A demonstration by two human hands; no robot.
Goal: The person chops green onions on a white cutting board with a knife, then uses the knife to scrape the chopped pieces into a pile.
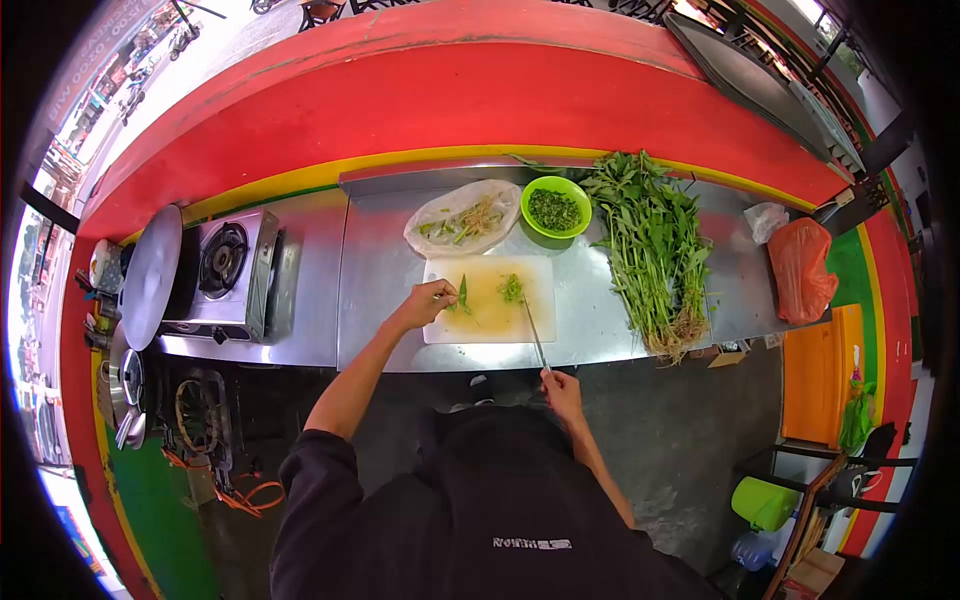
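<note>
My left hand (430,302) is over the left side of the white cutting board (437,332), its fingertips pinched on a small green leaf sprig (463,294). In my right hand (562,392) is a knife (536,338), gripped by the handle at the counter's front edge. Its blade points away from me across the board's right part. Just left of the blade tip lies a small heap of chopped greens (512,289). Yellow-green stains mark the board. Behind it stand a green bowl (553,238) of chopped leaves and a clear plastic bag (415,232) with stems and roots.
A large bunch of leafy greens with roots (655,250) lies on the steel counter (385,340) to the right. Farther right is an orange plastic bag (803,270). At left stand a gas stove (225,265) and a big round metal lid (155,280). A red wall (450,100) runs behind.
</note>
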